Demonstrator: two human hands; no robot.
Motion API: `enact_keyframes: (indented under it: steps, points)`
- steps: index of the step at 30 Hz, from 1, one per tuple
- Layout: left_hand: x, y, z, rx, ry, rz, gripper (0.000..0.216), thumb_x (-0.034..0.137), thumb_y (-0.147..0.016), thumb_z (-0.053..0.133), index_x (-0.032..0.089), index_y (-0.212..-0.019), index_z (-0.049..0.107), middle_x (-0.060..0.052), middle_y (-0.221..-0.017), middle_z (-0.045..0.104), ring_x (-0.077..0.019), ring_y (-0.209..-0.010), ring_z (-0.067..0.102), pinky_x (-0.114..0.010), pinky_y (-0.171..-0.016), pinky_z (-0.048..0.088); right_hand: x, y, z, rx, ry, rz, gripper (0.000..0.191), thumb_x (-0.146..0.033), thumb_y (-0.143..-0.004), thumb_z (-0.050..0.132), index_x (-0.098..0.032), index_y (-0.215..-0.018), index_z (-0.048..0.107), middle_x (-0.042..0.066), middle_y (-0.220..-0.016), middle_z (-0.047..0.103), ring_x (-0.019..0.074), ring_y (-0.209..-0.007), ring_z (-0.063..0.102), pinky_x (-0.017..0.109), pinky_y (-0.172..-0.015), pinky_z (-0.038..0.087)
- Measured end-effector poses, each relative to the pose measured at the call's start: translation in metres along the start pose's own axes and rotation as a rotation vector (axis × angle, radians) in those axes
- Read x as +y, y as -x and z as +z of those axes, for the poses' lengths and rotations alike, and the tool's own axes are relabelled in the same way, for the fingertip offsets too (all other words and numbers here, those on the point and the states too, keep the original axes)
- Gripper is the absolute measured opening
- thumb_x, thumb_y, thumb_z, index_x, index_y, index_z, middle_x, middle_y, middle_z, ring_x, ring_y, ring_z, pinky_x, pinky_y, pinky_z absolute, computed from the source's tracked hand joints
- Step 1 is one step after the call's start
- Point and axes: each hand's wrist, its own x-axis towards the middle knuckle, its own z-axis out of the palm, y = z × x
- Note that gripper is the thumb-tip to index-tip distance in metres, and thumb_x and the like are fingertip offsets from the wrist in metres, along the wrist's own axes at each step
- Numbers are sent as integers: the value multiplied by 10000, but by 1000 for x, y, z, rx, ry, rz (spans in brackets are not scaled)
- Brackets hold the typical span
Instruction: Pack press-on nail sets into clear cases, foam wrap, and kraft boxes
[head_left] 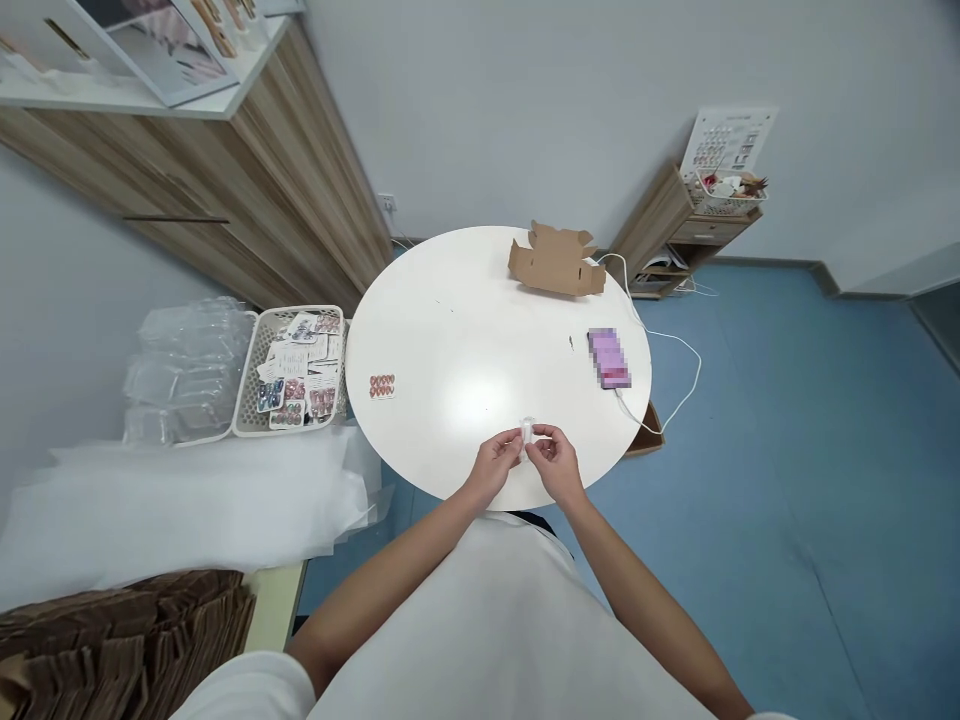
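Note:
My left hand (498, 462) and my right hand (555, 460) meet over the near edge of the white oval table. Between them they pinch a small whitish translucent packet (527, 430); what is inside it is too small to make out. The fingers of both hands are closed on its two sides. To the left on the tabletop lies a small card of red heart-shaped pieces (382, 386), apart from my hands. An unfolded brown cardboard box (556, 262) stands at the table's far side.
A phone (609, 358) with a white cable (679, 340) lies at the table's right. Left of the table are a white basket of cards (289, 370), clear plastic trays (187, 365), white sheets (187, 510) and brown folded cardboard (127, 640). A wooden cabinet (285, 170) stands behind.

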Motion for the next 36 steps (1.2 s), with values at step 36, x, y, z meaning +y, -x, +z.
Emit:
enact_keyframes:
  steps: [36]
  points:
    - [21,-29,-3,-131,-538,275,894,306,-530,741,250,-1290,273,-33,-946,535,-136,-776,552,-334,-748,461,-21,-72,-65,-650,721,-741,387,-237,-608,639,-202,-958,477,128,-1204,461,258,-1119,409,431,-841,416]
